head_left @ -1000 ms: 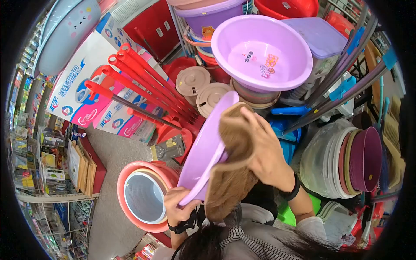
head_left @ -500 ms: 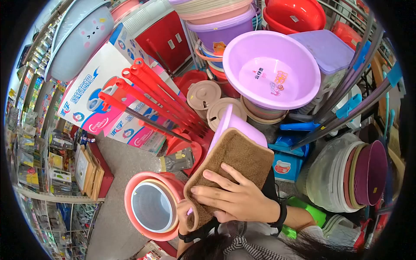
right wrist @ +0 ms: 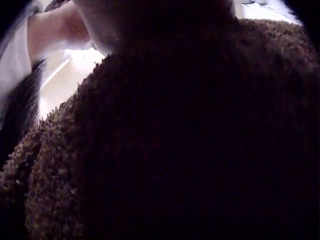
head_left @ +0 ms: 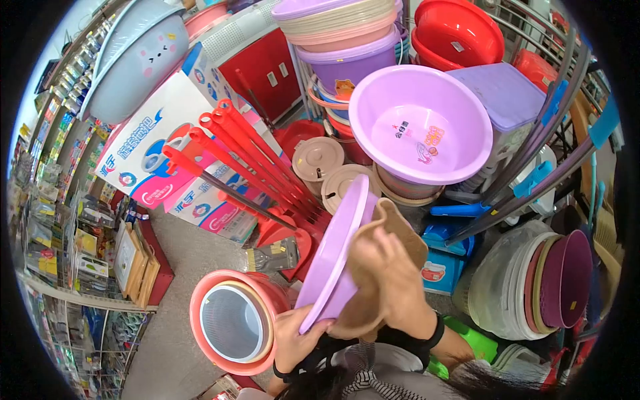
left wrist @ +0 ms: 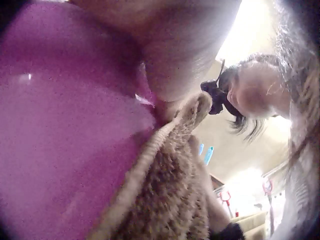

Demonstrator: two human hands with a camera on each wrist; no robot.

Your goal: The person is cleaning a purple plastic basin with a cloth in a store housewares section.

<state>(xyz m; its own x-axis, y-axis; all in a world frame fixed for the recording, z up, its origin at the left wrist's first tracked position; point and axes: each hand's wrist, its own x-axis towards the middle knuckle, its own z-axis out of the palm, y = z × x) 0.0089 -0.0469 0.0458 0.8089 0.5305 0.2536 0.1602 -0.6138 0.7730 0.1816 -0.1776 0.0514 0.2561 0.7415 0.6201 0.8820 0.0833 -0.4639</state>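
A light purple basin (head_left: 333,257) is held on edge, tilted, in front of the person's body. The left hand (head_left: 299,339) grips its lower rim, the thumb over the edge. Against the basin's right side lies a brown plush towel (head_left: 363,305), creased and folded around the fingers. The right hand (head_left: 398,287), blurred by motion, presses on this towel with its fingers extended toward the basin. In the left wrist view the towel's edge (left wrist: 150,155) runs close along the basin wall (left wrist: 65,150). Dark towel pile (right wrist: 60,180) fills most of the right wrist view.
Nested tubs (head_left: 233,320) stand on the floor at lower left. Red poles (head_left: 253,167) lean beyond the basin, near printed boxes (head_left: 143,157). Another purple basin (head_left: 420,123) sits on a stack ahead. Stacked bins (head_left: 563,283) are at right, shelves (head_left: 80,227) at left.
The right hand lay flat on the spread towel half a second ago; it has shifted right and up, and the towel is now creased. The basin has turned, showing more of its side.
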